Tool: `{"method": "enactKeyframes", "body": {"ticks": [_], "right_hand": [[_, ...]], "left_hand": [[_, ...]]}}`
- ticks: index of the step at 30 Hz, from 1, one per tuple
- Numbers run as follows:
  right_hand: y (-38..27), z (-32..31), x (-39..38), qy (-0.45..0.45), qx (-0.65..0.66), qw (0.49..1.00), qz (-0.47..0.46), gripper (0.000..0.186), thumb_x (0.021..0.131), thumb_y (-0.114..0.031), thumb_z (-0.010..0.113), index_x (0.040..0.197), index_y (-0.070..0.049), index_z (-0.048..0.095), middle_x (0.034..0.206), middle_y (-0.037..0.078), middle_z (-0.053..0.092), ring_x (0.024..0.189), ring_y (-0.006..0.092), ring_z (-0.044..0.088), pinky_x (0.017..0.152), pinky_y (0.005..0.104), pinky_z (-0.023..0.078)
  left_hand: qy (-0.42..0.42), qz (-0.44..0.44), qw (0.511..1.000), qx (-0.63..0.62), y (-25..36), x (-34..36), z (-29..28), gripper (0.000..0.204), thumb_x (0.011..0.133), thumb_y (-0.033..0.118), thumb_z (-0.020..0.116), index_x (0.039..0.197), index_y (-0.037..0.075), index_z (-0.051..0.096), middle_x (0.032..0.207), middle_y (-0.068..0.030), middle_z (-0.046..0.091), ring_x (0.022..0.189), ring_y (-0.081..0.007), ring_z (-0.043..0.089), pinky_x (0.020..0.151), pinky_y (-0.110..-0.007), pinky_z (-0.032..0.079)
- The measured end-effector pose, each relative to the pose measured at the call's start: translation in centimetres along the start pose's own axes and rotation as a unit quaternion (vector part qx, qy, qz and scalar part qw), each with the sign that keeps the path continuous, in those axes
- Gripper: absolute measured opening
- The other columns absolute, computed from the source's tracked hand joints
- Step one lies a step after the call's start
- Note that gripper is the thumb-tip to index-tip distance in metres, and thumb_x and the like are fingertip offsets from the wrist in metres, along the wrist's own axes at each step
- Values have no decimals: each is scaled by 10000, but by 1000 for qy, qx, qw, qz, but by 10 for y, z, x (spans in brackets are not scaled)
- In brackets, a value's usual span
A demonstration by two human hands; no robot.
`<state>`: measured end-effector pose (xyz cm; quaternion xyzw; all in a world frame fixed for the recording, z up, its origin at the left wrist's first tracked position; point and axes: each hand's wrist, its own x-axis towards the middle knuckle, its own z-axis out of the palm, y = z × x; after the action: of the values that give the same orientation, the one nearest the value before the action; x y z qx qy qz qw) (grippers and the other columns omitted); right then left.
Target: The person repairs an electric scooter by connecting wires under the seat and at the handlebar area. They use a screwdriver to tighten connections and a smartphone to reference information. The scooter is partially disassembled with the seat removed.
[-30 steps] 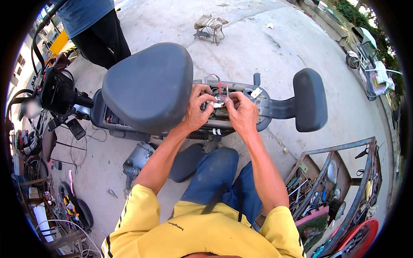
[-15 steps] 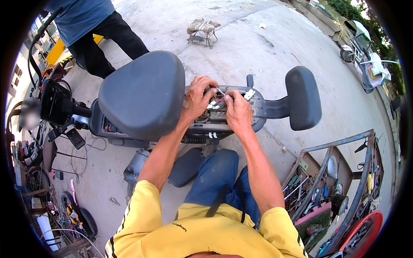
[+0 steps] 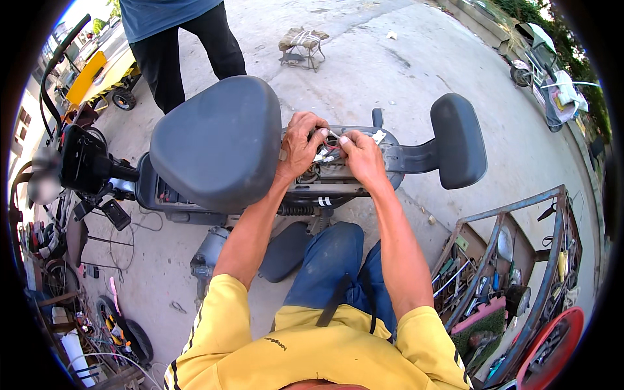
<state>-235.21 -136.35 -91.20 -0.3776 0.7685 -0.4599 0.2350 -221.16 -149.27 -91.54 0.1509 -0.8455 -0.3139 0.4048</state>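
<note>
With both hands, left (image 3: 302, 146) and right (image 3: 363, 159), we pinch a thin pale piece (image 3: 333, 134) tightly between our fingertips, just over the wires (image 3: 328, 155) in the open body of the scooter (image 3: 338, 192). The broad black seat (image 3: 218, 143) stands beside our left hand and blocks our view of part of the body; a backrest (image 3: 459, 140) rises to our right. Beyond, we see a person (image 3: 172, 18) and a stool (image 3: 304, 40); nearer us, a metal tool rack (image 3: 500, 209) and a red basin (image 3: 573, 318). We work outdoors on pale concrete (image 3: 383, 71).
</note>
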Motion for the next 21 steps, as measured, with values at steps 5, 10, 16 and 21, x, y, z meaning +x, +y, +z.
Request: {"method": "enactKeyframes", "body": {"ticks": [5, 10, 16, 21], "right_hand": [[1, -1, 2, -18, 15, 1000, 7, 335, 995, -335, 612, 1053, -37, 752, 838, 123, 759, 847, 306, 731, 784, 423, 530], [-13, 7, -15, 80, 32, 995, -44, 294, 1019, -306, 612, 1062, -42, 734, 860, 117, 776, 834, 288, 742, 776, 409, 535], [-8, 14, -18, 121, 85, 986, -77, 251, 1018, -245, 673, 1124, -22, 718, 899, 98, 796, 764, 180, 737, 678, 331, 533], [-7, 11, -23, 55, 207, 972, -99, 241, 1019, -134, 686, 1209, 14, 680, 901, 57, 784, 663, 68, 601, 597, 245, 489]], "left_hand": [[-11, -19, 1000, 14, -1, -1, -1, 140, 953, 112, 665, 1062, 27, 687, 1092, -131, 656, 1137, -314, 579, 999, -416, 467], [91, 11, 996, 16, 7, -5, -5, 181, 975, 88, 627, 1140, 49, 689, 1222, -128, 640, 1200, -315, 570, 1071, -420, 436], [47, -53, 991, 117, 28, -52, -31, 224, 953, 151, 702, 1157, 58, 699, 1247, -108, 636, 1202, -298, 581, 1068, -417, 436], [22, -43, 993, 105, 27, -59, -25, 297, 811, 94, 830, 1088, 62, 728, 1159, -73, 628, 1111, -280, 595, 980, -402, 466]]}}
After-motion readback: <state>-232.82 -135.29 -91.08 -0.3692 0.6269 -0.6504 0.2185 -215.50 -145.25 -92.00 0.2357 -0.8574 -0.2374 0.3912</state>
